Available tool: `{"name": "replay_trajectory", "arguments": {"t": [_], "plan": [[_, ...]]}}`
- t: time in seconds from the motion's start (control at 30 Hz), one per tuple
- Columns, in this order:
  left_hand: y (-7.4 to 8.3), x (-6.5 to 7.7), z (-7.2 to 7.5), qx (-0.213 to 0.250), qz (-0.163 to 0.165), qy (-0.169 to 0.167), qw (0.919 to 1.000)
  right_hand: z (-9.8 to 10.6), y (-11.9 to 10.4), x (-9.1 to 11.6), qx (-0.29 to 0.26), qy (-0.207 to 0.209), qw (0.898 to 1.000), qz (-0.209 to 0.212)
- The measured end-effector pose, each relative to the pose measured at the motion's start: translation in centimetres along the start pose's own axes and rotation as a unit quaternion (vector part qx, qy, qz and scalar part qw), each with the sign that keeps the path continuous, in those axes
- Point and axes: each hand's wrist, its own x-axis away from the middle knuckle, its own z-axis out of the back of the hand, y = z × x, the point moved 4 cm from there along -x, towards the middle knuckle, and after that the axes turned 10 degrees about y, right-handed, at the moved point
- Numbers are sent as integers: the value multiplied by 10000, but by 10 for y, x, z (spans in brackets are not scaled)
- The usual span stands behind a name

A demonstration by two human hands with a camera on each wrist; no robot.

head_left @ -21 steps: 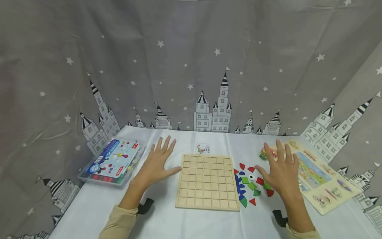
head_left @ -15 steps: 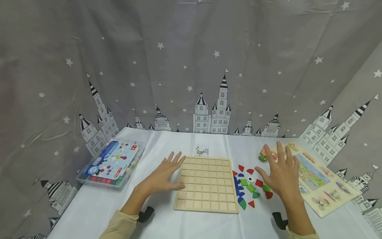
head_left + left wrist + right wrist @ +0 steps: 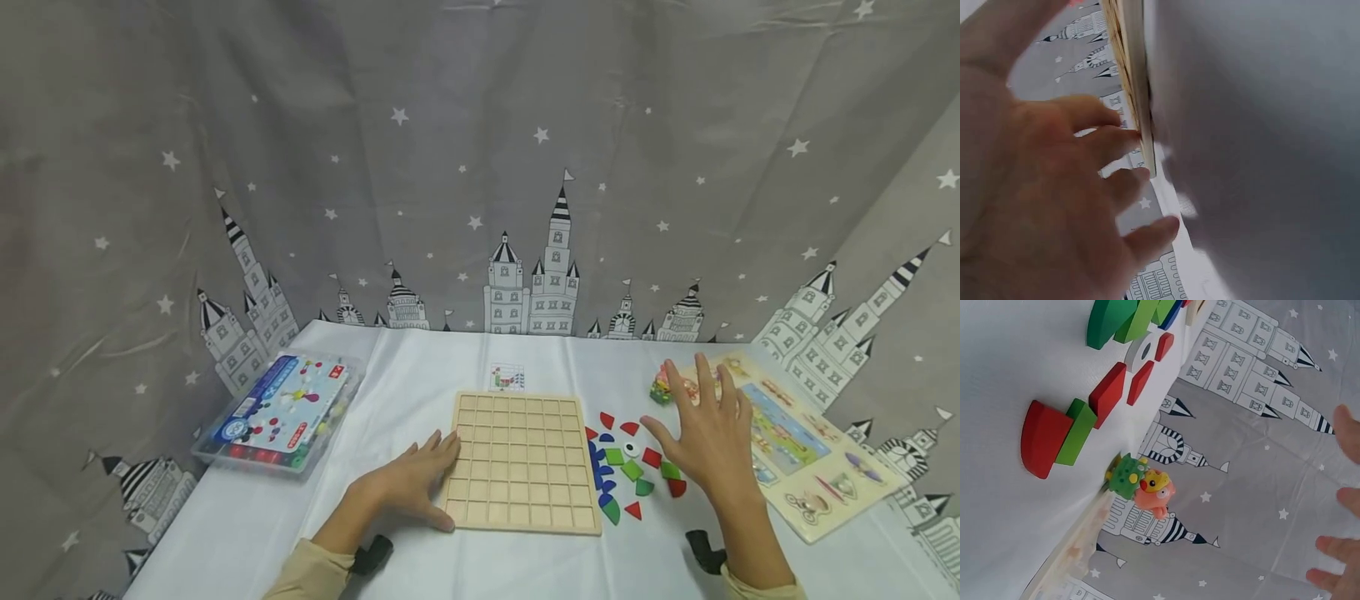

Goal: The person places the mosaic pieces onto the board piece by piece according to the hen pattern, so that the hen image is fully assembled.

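A square wooden grid board [image 3: 521, 462] lies on the white cloth in front of me. My left hand [image 3: 412, 482] is at its left side, fingertips by the rim and thumb near the front left corner. The left wrist view shows the loosely bent fingers [image 3: 1124, 147] right by the board's edge [image 3: 1141, 94]. My right hand [image 3: 708, 433] hovers with spread fingers to the right of the coloured pieces, holding nothing. Those pieces include a red block [image 3: 652, 457], a green block [image 3: 615, 456] and a white disc with a dark dot [image 3: 632, 448].
Behind the board lies a small printed picture card [image 3: 507, 377]. A clear plastic box [image 3: 285, 408] with a printed label stands at the left. On the right are a picture puzzle board [image 3: 787, 442] and small colourful toy figures [image 3: 1138, 481]. A grey castle-print curtain [image 3: 450, 167] hangs behind.
My left hand has come down and toward me, from above the table left of the board to the board's left edge. The right hand has stayed about where it was.
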Motion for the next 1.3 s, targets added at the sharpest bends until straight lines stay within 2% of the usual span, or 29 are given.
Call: {"name": "replay_trajectory", "arguments": {"t": [0.13,0.33,0.43,0.5,0.57,0.67,0.77,0.87,1.03,1.13,1.3], "plan": [[-4,-2,-4,-102,-9,-12,9999,0,0,0,-99,140,9998,138],[-13,-2,-4,140,-64,17,9999,-5,0,-2,-295,98,9992,243],[-16,-1,-2,208,-39,56,9998,-8,1,-5,-642,-11,9976,278],[-16,-2,-1,192,-16,64,9998,-10,1,-6,-1068,-106,9938,283],[-17,-2,-1,157,7,65,9999,-15,4,-7,-1681,-262,9851,249],[-17,-4,-3,141,27,38,9999,-28,9,-5,-2524,-715,9649,65],[-16,-5,-5,174,25,37,9998,-45,17,-4,-3024,-1310,9440,-194],[-15,-5,-6,180,5,34,9998,-64,26,-4,-3151,-1841,9301,-427],[-14,-4,-6,174,6,-1,9998,-91,38,-12,-3110,-2534,9129,-751],[-14,-3,-5,166,14,-4,9999,-102,40,-18,-3021,-2857,9056,-834],[-15,-4,-5,173,-73,28,9998,-114,43,-20,-2733,-3259,8993,-1020]]}}
